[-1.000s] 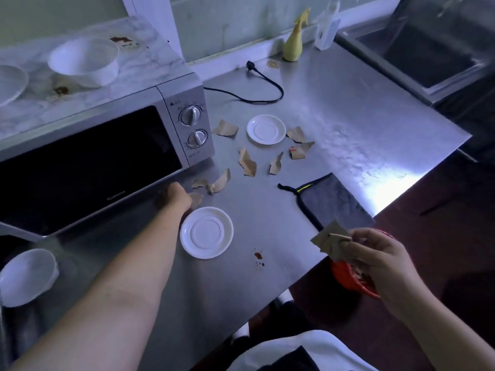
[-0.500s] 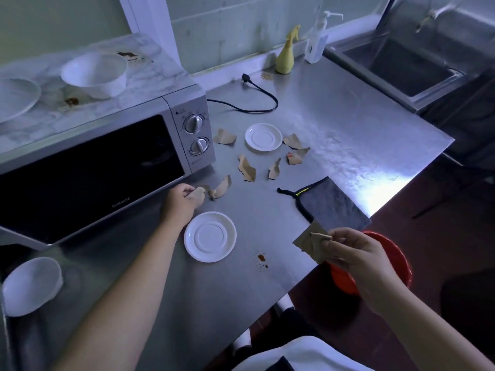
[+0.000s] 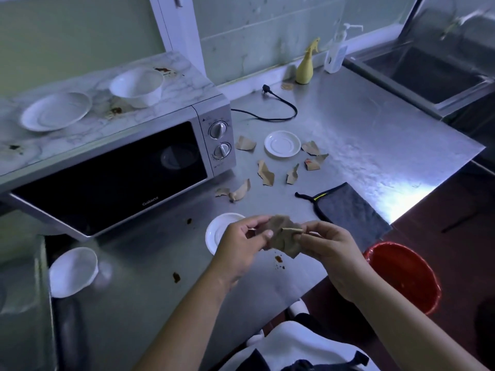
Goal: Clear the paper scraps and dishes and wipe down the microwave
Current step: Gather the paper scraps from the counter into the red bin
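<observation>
Crumpled brown paper scraps (image 3: 283,238) bunching into creased wad, hovering above front edge of stainless steel worktop (image 3: 375,135), over white round saucer (image 3: 217,231). Left hand (image 3: 241,249) pinching wad's left side, thumb and fingertips pressing together. Right hand (image 3: 330,249) gripping right side, fingers curling closed around it. More torn brown scraps (image 3: 266,174) lying mid-worktop, near silver microwave (image 3: 120,167). Red round plastic bin (image 3: 404,274) sitting below worktop's front edge, right of hands.
</observation>
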